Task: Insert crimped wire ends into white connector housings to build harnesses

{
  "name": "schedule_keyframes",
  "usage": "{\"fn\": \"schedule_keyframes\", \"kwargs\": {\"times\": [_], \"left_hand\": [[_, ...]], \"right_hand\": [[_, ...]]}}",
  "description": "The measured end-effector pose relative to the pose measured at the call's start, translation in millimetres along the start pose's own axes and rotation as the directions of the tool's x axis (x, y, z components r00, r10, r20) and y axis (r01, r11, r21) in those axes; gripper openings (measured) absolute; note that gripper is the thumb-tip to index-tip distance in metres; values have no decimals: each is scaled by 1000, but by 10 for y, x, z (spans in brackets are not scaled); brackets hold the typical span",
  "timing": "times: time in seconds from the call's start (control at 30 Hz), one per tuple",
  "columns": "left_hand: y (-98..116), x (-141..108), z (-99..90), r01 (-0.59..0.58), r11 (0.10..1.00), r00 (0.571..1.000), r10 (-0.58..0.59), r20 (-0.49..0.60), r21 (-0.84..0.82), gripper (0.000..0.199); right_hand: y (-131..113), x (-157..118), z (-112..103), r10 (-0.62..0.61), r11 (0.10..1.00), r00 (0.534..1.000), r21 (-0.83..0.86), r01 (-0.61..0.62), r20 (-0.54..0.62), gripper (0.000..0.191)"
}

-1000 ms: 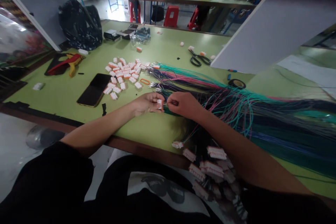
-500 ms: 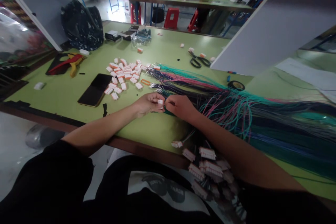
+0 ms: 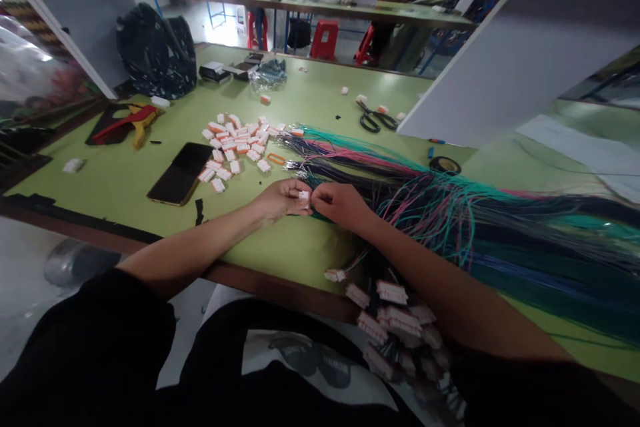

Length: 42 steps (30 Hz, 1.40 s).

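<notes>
Through the head view I have a small white connector (image 3: 304, 195) pinched between the thumb and fingers of my left hand (image 3: 289, 199), just above the green table (image 3: 280, 247). My right hand (image 3: 337, 203) sits right beside it, fingers drawn together; at this blur I can't tell whether they grip a wire. Loose wires (image 3: 380, 163) spread to the right, a pile of connectors (image 3: 237, 140) lies beyond my left hand, and a phone (image 3: 180, 173) rests near that pile.

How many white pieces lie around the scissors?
4 white pieces: one left of the scissors, one at their tips, one beyond them, one beside the right handle. The panel may hide more.
</notes>
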<state>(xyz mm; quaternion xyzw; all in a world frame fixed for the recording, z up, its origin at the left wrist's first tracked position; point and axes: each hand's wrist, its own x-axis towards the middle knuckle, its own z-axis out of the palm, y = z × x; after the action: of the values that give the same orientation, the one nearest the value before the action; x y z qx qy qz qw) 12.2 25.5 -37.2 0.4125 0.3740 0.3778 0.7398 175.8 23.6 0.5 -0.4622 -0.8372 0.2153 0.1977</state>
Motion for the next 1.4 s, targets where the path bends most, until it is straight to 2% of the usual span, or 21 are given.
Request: {"fn": "schedule_keyframes", "kwargs": {"times": [0.07, 0.17, 0.27, 0.3, 0.37, 0.47, 0.57, 0.7, 0.9, 1.1, 1.2, 1.3, 1.33, 1.4], "left_hand": [[6, -7, -2, -8, 1000, 1000, 8, 10, 8, 37], [28, -22, -8, 6, 999, 998, -9, 70, 43, 39], [52, -33, -16, 26, 997, 993, -35, 114, 76, 38], [58, -36, -18, 32, 996, 992, -42, 119, 84, 37], [64, -39, -20, 44, 994, 990, -57, 126, 100, 34], [63, -43, -19, 52, 993, 991, -64, 114, 109, 32], [59, -46, -20, 38, 994, 994, -48, 101, 106, 32], [62, -49, -24, 28, 995, 993, -39, 112, 98, 32], [67, -53, -26, 35, 995, 991, -46, 124, 93, 33], [66, -52, -38, 34, 994, 989, -49, 138, 105, 32], [54, -33, -52, 37, 993, 989, -52, 138, 109, 33], [32, -9, -68, 37, 995, 987, -52, 152, 98, 35], [25, -2, -73, 38, 995, 987, -52, 155, 90, 36], [15, 8, -80, 39, 997, 986, -50, 159, 70, 39]], "right_hand": [[45, 15, -69, 11, 999, 999, 43, -14, 48, 17], [265, 65, -291, 107, 991, 989, 71, -115, 100, 23], [568, 121, -492, 212, 958, 966, -165, -235, -147, 24], [652, 136, -520, 211, 934, 962, -255, -251, -176, 24], [761, 160, -514, 209, 878, 970, -411, -244, -127, 26], [793, 174, -436, 226, 820, 974, -532, -209, -33, 29], [781, 163, -429, 246, 820, 968, -520, -238, -55, 28], [810, 141, -525, 282, 857, 957, -432, -280, -62, 23], [840, 139, -553, 339, 776, 940, -551, -306, -44, 28], [843, 133, -578, 315, 758, 942, -628, -177, 115, 30], [842, 125, -575, 327, 735, 943, -642, -218, 54, 29], [892, 112, -589, 319, 783, 948, -564, -263, 0, 26], [917, 108, -599, 325, 801, 945, -522, -294, -33, 25], [954, 100, -614, 362, 812, 916, -425, -400, -171, 23]]}}
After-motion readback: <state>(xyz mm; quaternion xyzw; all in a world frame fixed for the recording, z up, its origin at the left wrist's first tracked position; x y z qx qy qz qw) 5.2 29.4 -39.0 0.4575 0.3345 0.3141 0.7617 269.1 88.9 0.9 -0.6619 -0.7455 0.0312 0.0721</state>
